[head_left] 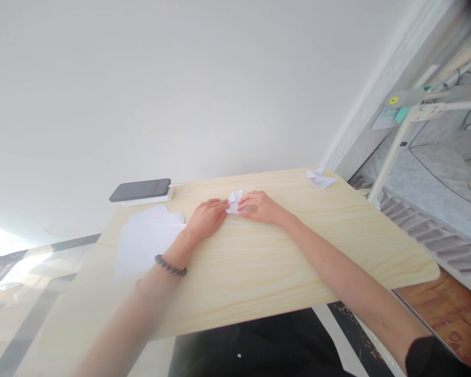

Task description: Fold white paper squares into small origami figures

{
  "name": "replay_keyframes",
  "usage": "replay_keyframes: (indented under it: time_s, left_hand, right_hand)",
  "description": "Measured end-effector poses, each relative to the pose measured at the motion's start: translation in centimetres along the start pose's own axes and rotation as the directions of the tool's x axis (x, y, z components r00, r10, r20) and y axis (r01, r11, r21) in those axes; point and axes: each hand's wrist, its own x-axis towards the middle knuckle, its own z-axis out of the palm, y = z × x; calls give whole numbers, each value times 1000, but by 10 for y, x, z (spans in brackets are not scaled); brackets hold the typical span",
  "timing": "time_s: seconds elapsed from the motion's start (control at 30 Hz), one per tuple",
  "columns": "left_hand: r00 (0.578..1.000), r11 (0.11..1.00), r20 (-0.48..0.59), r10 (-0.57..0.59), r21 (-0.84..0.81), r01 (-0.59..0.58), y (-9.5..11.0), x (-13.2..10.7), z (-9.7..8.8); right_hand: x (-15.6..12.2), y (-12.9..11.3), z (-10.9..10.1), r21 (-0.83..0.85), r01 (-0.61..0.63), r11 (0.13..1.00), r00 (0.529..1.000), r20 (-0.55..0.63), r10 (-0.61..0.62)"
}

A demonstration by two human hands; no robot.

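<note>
Left hand (207, 217) is lying palm-down, fingers close together, tips touching the near-left edge of the folded paper (234, 199); cannot tell if the thumb is pinching underneath. Right hand (261, 206) is curving in from the right of the folded paper, tips touching its right side, a narrow gap showing between thumb and fingers; cannot tell if they are gripping an edge. The folded paper is sitting on the table (259, 262), between the hands, a small flap showing at its upper left.

Bracelet (170, 265) is circling the left wrist, nearer the wearer than the folded paper. Sheets (149, 241) are lying left of the folded paper, overlapping, partly behind the left forearm. Phone (141, 189) is resting on a white block (165, 197), farther left of the folded paper and slightly beyond it; a cable (184, 187) is trailing from that end toward the paper. Folded pieces (324, 181) are lying well right of the folded paper, toward the far edge. Wall (220, 94) is standing behind it all.

Risks, judging: uneven finger pressure could be skewing a crease; a weak left hold could be letting the folded paper slip; fingers could be hiding a misaligned edge; the left forearm could be dragging the sheets.
</note>
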Motion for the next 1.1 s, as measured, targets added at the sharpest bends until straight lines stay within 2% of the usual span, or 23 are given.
replay_keyframes:
  time_s: [0.27, 0.4, 0.47, 0.53, 0.67, 0.77, 1.0, 1.1]
  left_hand:
    - [999, 999, -30, -41, 4, 41, 7, 1, 0]
    - [1000, 999, -9, -26, 29, 26, 8, -1, 0]
    - [1000, 999, 9, -17, 38, 17, 8, -2, 0]
    - [1000, 999, 25, -11, 41, 10, 9, -2, 0]
    - [999, 999, 36, -18, 48, 16, 9, -2, -1]
    - [999, 999, 31, -20, 39, 19, 10, -1, -2]
    - [999, 1000, 26, -20, 17, 19, 11, -1, -3]
    - [999, 1000, 29, -22, 16, 21, 10, -1, -2]
  right_hand:
    - [1, -9, 0, -138, 23, 990, 999, 41, -17]
    - [3, -9, 2, -254, -115, 960, 993, -18, 114]
    - [3, -5, 2, -264, -210, 941, 977, -83, 195]
    - [1, 0, 1, -239, -237, 942, 970, -111, 216]
    - [0, 4, -6, -165, -77, 983, 997, -31, 73]
    - [1, 3, -8, -109, 15, 994, 1000, 17, -13]
    - [1, 1, -4, -3, -23, 1000, 999, -34, 23]
    - [-1, 1, -4, 34, -4, 999, 1000, -30, 5]
